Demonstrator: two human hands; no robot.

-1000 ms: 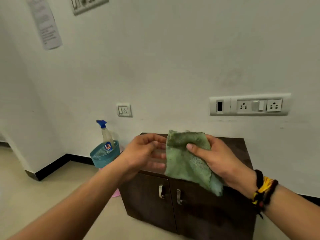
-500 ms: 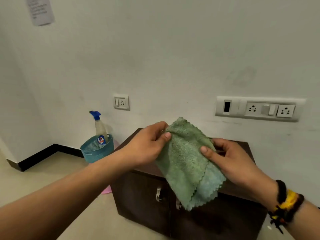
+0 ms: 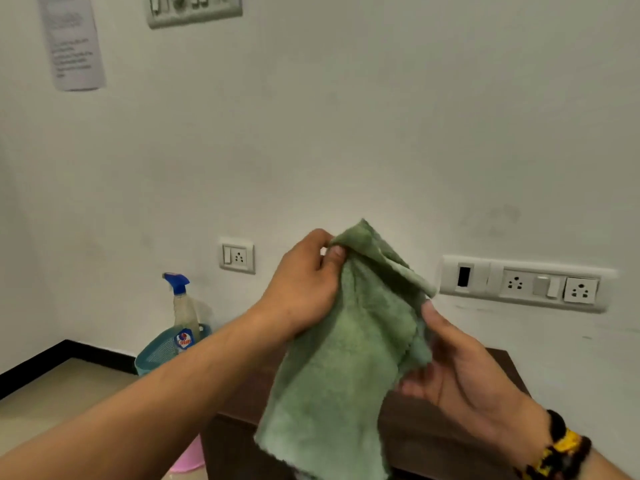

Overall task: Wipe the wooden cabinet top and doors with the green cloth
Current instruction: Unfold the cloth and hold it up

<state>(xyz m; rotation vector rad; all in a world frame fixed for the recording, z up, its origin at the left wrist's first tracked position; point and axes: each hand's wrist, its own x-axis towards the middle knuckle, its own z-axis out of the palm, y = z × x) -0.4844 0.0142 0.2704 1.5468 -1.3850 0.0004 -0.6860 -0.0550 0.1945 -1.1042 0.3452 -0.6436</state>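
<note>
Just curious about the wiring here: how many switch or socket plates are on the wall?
3. A small plate left of the hands, a long plate right of the green cloth, and one at the top edge, partly cut off.

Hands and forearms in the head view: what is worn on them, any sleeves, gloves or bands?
Both forearms are bare, with no sleeves in view and no gloves. The left hand and its wrist carry nothing visible. The right hand has stacked wristbands at the wrist: dark beaded strands with a yellow and orange band between them. No rings can be made out on either hand.
</note>
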